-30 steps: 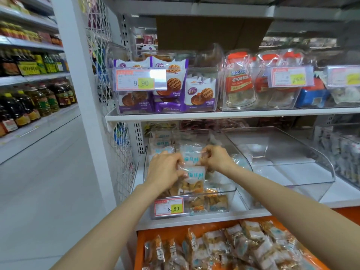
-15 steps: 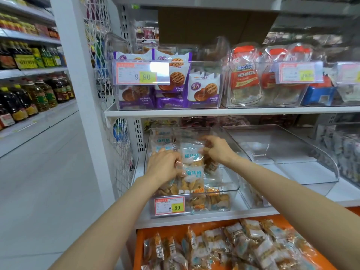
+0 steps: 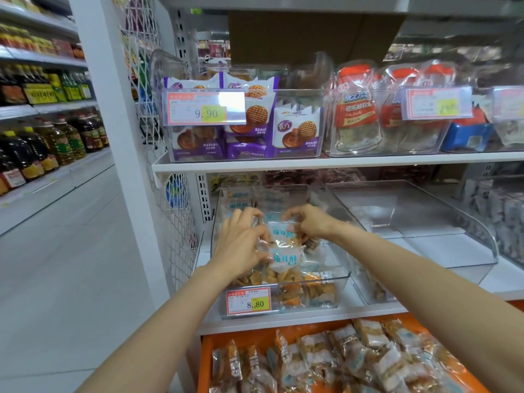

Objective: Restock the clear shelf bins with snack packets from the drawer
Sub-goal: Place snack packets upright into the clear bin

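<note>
Both hands are inside the clear shelf bin [image 3: 326,279] with the 8.80 price tag on the middle shelf. My left hand [image 3: 241,242] holds the left edge of a clear snack packet [image 3: 283,251] with blue lettering and brown snacks inside. My right hand [image 3: 309,222] pinches the packet's top right corner. More of the same packets lie in the bin beneath and behind. Below the shelf, the orange drawer [image 3: 207,361] stands pulled out, packed with several similar snack packets [image 3: 340,361].
An empty clear bin [image 3: 467,245] sits right of the one I work in. The shelf above carries bins of purple biscuit packs [image 3: 246,129] and orange-topped bags [image 3: 357,109]. A white upright post [image 3: 113,137] and a wire grid are at left; oil bottles [image 3: 42,148] line the aisle shelves.
Both hands stayed in the bin with the packet; the right hand shifted up and back slightly, then returned beside the left. The view drifted a little downward.
</note>
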`<control>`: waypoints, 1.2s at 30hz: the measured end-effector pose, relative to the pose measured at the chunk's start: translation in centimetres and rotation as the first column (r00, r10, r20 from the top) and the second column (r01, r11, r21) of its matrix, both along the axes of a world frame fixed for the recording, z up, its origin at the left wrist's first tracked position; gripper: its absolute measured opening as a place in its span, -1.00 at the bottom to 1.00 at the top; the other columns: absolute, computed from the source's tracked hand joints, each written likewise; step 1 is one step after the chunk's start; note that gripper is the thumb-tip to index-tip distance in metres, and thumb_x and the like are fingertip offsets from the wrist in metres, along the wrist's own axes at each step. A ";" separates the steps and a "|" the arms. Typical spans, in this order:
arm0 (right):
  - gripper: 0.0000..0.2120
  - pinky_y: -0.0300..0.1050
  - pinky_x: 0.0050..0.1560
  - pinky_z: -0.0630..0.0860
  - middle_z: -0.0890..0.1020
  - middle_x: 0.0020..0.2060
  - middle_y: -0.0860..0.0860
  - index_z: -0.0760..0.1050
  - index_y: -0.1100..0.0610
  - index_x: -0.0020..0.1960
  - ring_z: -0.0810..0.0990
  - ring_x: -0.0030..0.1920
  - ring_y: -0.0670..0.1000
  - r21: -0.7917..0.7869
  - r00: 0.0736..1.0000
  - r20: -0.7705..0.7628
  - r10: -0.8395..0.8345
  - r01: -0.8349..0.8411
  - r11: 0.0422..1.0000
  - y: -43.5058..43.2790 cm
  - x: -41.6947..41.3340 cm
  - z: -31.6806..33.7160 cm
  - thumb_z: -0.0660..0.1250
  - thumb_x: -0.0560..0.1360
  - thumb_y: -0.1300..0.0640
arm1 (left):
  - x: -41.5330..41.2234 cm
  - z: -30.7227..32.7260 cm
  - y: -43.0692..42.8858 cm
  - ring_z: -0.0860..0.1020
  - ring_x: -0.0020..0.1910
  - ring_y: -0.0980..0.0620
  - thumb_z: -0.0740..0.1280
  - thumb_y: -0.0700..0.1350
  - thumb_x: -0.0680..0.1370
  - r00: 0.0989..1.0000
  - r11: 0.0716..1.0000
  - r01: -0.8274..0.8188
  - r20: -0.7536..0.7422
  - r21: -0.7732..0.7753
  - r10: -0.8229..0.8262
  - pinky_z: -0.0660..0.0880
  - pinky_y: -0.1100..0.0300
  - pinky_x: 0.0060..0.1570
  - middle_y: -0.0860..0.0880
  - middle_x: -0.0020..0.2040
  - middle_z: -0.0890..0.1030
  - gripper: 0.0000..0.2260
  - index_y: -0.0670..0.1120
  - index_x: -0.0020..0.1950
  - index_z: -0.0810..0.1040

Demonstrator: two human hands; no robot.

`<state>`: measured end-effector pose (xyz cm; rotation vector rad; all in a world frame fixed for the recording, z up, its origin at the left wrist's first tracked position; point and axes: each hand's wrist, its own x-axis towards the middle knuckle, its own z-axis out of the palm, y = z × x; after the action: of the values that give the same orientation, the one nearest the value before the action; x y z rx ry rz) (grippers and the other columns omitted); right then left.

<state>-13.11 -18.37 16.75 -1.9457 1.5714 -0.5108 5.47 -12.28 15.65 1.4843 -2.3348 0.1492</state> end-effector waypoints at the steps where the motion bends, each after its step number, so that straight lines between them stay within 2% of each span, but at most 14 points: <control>1: -0.68 -0.26 -0.30 0.59 0.54 -0.14 0.02 0.47 0.21 0.26 0.55 -0.34 -0.07 0.015 0.999 0.048 -0.023 0.022 1.000 0.1 -0.1 -0.1 0.32 0.52 0.32 | 0.0 -0.1 -0.1 0.20 0.30 0.04 0.38 0.12 0.45 1.000 1.000 0.001 0.009 -0.002 -0.001 0.09 0.18 0.12 0.11 0.39 0.25 -0.77 0.08 0.06 0.53; 3: -0.57 -0.25 -0.29 0.59 0.53 -0.14 0.05 0.44 0.20 0.30 0.57 -0.24 0.01 -0.005 0.995 0.083 -0.050 0.051 0.999 0.1 -0.5 0.3 0.41 0.46 0.28 | 0.0 -0.1 -0.2 0.21 0.29 0.04 0.36 0.12 0.48 0.999 1.000 -0.009 0.035 0.015 0.008 0.05 0.17 0.07 0.13 0.39 0.30 -0.79 0.08 0.05 0.52; 7: -0.39 -0.23 -0.08 0.40 0.56 0.04 0.08 0.43 0.13 0.32 0.54 0.03 0.05 -0.260 0.988 -0.135 -0.076 0.039 0.965 0.4 -1.1 1.5 0.55 0.32 0.15 | -0.4 -0.5 -0.5 0.23 0.26 0.04 0.33 0.11 0.49 0.999 0.997 -0.025 0.040 0.073 0.022 0.06 0.16 0.05 0.12 0.32 0.40 -0.78 0.04 0.05 0.52; 9: -0.48 -0.15 0.01 0.41 0.58 0.07 0.09 0.46 0.09 0.28 0.52 0.13 0.10 -0.356 0.968 -0.226 -0.108 0.022 0.934 0.7 -1.5 1.7 0.51 0.36 0.09 | -0.7 -0.8 -0.5 0.21 0.28 0.03 0.34 0.12 0.49 0.998 0.996 -0.022 0.061 0.091 0.017 0.07 0.16 0.11 0.09 0.32 0.37 -0.76 0.02 0.07 0.52; 12: -0.67 -0.05 0.06 0.42 0.58 0.10 0.13 0.52 0.08 0.21 0.48 0.17 0.17 -0.546 0.882 -0.359 -0.306 0.067 0.835 1.5 -3.0 2.0 0.37 0.47 0.02 | -0.8 -0.8 -0.6 0.21 0.29 0.03 0.36 0.12 0.47 0.998 0.993 -0.024 0.063 0.113 0.017 0.10 0.16 0.16 0.07 0.31 0.36 -0.74 0.02 0.08 0.52; 15: -0.60 0.00 0.13 0.41 0.50 0.18 0.19 0.47 0.17 0.23 0.39 0.26 0.20 -0.512 0.791 -0.437 -0.429 0.173 0.841 1.8 -4.3 1.6 0.32 0.51 -0.05 | -0.3 -0.1 -0.5 0.27 0.24 0.01 0.42 0.11 0.42 1.000 0.982 -0.027 -0.002 0.188 0.028 0.17 0.15 0.16 0.06 0.22 0.43 -0.71 0.03 0.07 0.52; 17: -0.54 0.04 0.15 0.41 0.47 0.19 0.21 0.44 0.20 0.22 0.39 0.26 0.22 -0.443 0.778 -0.441 -0.447 0.245 0.863 1.9 -4.4 1.0 0.34 0.48 -0.11 | 0.1 0.5 -0.4 0.30 0.22 0.01 0.43 0.12 0.40 0.999 0.974 -0.026 -0.031 0.227 0.034 0.22 0.13 0.17 0.05 0.16 0.46 -0.69 0.03 0.06 0.52; 21: -0.43 0.07 0.17 0.40 0.46 0.22 0.23 0.33 0.28 0.27 0.42 0.28 0.24 -0.408 0.790 -0.291 -0.540 0.407 0.817 1.7 -3.9 0.7 0.39 0.46 -0.08 | 0.7 0.9 -0.2 0.38 0.15 0.00 0.41 0.07 0.45 0.988 0.977 -0.017 -0.144 0.213 0.049 0.28 0.16 0.08 0.07 -0.05 0.44 -0.76 -0.01 0.04 0.54; 25: -0.75 -0.05 -0.03 0.45 0.61 0.02 0.24 0.57 0.25 0.04 0.56 0.10 0.23 -0.392 0.808 -0.209 -0.551 0.447 0.804 1.5 -4.0 1.0 0.33 0.48 0.10 | 0.1 1.0 0.3 0.43 0.01 0.07 0.38 -0.04 0.50 0.950 0.990 0.019 -0.312 0.140 0.026 0.30 0.21 -0.08 0.08 -0.02 0.49 -0.87 -0.03 0.00 0.54; 29: -0.88 -0.07 -0.08 0.48 0.65 -0.13 0.18 0.60 0.18 -0.12 0.58 -0.02 0.19 -0.361 0.840 0.017 -0.542 0.511 0.780 2.5 -4.8 2.0 0.29 0.43 0.20 | -1.8 1.8 0.3 0.40 0.01 0.10 0.34 -0.08 0.53 0.938 0.996 0.075 -0.343 0.054 -0.052 0.19 0.26 -0.16 0.09 -0.01 0.51 -0.87 -0.02 0.07 0.52; 31: -0.95 -0.03 -0.11 0.55 0.64 -0.25 0.15 0.54 0.15 -0.23 0.62 -0.13 0.17 -0.303 0.830 0.207 -0.518 0.558 0.773 3.6 -5.5 2.8 0.32 0.39 0.25 | -3.2 2.5 -0.7 0.39 0.06 0.07 0.33 -0.10 0.53 0.944 0.994 0.106 -0.317 0.016 -0.096 0.25 0.23 -0.05 0.05 0.07 0.54 -0.83 -0.04 0.12 0.52; 33: -0.90 -0.03 -0.32 0.60 0.60 -0.40 0.13 0.46 0.19 -0.26 0.64 -0.37 0.10 -0.215 0.774 0.412 -0.480 0.595 0.775 5.4 -6.2 3.4 0.32 0.39 0.33 | -4.7 3.2 -2.3 0.40 0.19 0.00 0.32 -0.13 0.54 0.958 0.994 0.106 -0.271 0.017 -0.097 0.27 0.15 0.15 0.03 0.19 0.53 -0.78 -0.04 0.19 0.51; 35: -0.85 -0.20 -0.57 0.47 0.54 -0.56 0.06 0.40 0.22 -0.24 0.56 -0.58 0.01 -0.141 0.717 0.536 -0.446 0.597 0.790 7.6 -7.2 3.8 0.30 0.40 0.41 | -6.1 3.6 -4.3 0.41 0.29 -0.04 0.29 -0.18 0.55 0.978 0.996 0.077 -0.197 0.046 -0.066 0.29 0.10 0.23 0.01 0.28 0.51 -0.71 -0.01 0.26 0.48; 36: -0.84 -0.24 -0.61 0.42 0.53 -0.59 0.03 0.39 0.22 -0.24 0.54 -0.60 0.00 -0.112 0.695 0.576 -0.431 0.589 0.800 8.9 -7.8 3.9 0.29 0.41 0.43 | -6.7 3.8 -5.3 0.42 0.30 -0.05 0.27 -0.21 0.55 0.984 0.994 0.075 -0.170 0.083 -0.060 0.32 0.10 0.23 0.00 0.31 0.50 -0.68 0.00 0.29 0.47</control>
<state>-20.89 -9.45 20.69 -1.3186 1.7118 -1.4581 -1.21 -17.58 19.43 1.3975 -2.2781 -0.0951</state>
